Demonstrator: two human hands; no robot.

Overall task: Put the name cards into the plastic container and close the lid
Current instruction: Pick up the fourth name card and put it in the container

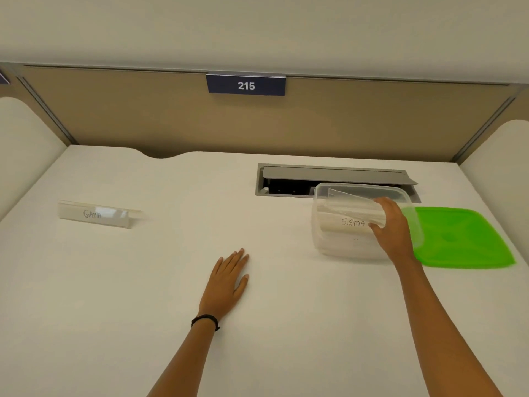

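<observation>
On the wide white desk top [143, 282], inside a beige-walled cubicle. Grey cable hatch [286, 184] set into the surface at the back, flap raised. Flat bright green plastic lid [463, 239] lies on the desk to the right, just beside the clear rectangular plastic container [343, 242], partly behind it.

Container is open. Right hand [392, 224] reaches into it, fingers curled around a clear folded name card marked SIGMA [352, 222], setting it in at a tilt. More clear card material seems to lie inside; count cannot be told.

Second clear tent-shaped name card marked GAMA [97, 214] stands well apart, far left of the desk. Left hand [229, 279] rests flat, fingers spread, holding nothing.

Step in hand, by judgement: loading cards, not finished. Next likely calls for releasing SIGMA, fetching GAMA across the desk, then seating the lid squarely on the rim.
</observation>
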